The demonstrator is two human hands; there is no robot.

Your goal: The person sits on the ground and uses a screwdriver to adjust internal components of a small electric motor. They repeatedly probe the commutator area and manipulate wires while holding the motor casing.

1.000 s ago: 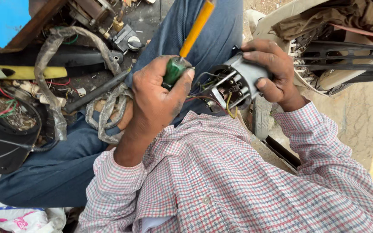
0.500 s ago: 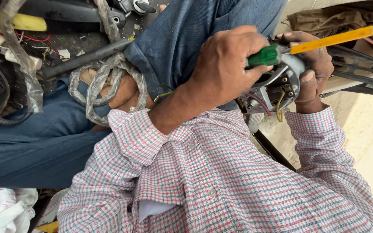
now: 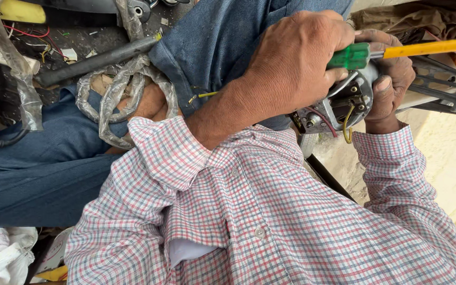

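Observation:
My left hand (image 3: 296, 58) is shut on the green handle of a screwdriver (image 3: 391, 51), whose yellow shaft points off to the right. The left hand lies over a small grey electrical part (image 3: 339, 108) with screws and red and yellow wires hanging from it. My right hand (image 3: 391, 84) grips this part from the right side, thumb on its edge. Both hands are held above my blue-trousered knee (image 3: 212, 42). The screwdriver's tip is out of the frame.
A black rod (image 3: 96, 60), a cable loop wrapped in clear plastic (image 3: 117, 95) and loose wires lie on the dirty ground at the upper left. A black slatted plastic piece (image 3: 449, 87) sits at the right. A yellow object (image 3: 6, 11) lies at the top left, white bags (image 3: 1, 253) at the lower left.
The left hand swung the screwdriver from pointing up to pointing right and moved over to the grey part. The right hand kept its hold on the part.

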